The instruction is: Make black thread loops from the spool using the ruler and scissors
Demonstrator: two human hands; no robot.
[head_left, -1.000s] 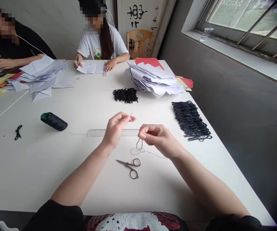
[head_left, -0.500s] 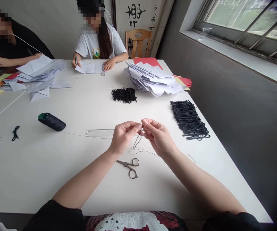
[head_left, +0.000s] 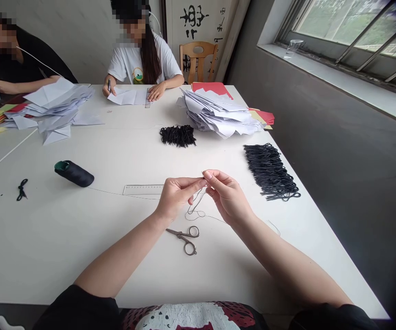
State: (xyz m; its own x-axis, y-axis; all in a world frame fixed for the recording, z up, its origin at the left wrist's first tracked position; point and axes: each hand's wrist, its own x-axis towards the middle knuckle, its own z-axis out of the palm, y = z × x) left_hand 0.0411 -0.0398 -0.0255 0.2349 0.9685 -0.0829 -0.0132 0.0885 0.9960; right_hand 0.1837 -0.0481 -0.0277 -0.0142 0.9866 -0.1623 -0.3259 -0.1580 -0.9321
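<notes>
Clock directions are taken from the joined hands at the centre of the table (head_left: 115,261). A spool (head_left: 75,174) lies on its side at 9 o'clock, its line running toward the left hand (head_left: 179,196); farther out the same way is a small black knotted loop (head_left: 22,189). A clear ruler (head_left: 142,189) sits just beside the left hand, and scissors (head_left: 186,239), blades parted, lie near between 6 and 7 o'clock. At 3 o'clock is a row of dark cords (head_left: 270,172); at 11 o'clock, a smaller black bundle (head_left: 178,136); at 12 o'clock, beyond it, a paper stack (head_left: 220,112). Two co-workers sit at 10 and 11 o'clock. Nothing stands between the hands and the scissors. The ruler's far end is hidden by the hands. A strand passes beneath the right hand (head_left: 228,196); whether the pale end at 4 o'clock belongs to it cannot be determined. The knot or crossing at the fingertips is too small to read. The thread (head_left: 196,204) is thin and dark, hanging doubled below the fingers, with a loose loop toward 6 o'clock. Each grip is pressed together, thumb against finger, both pinching the thread where the fingertips meet.
</notes>
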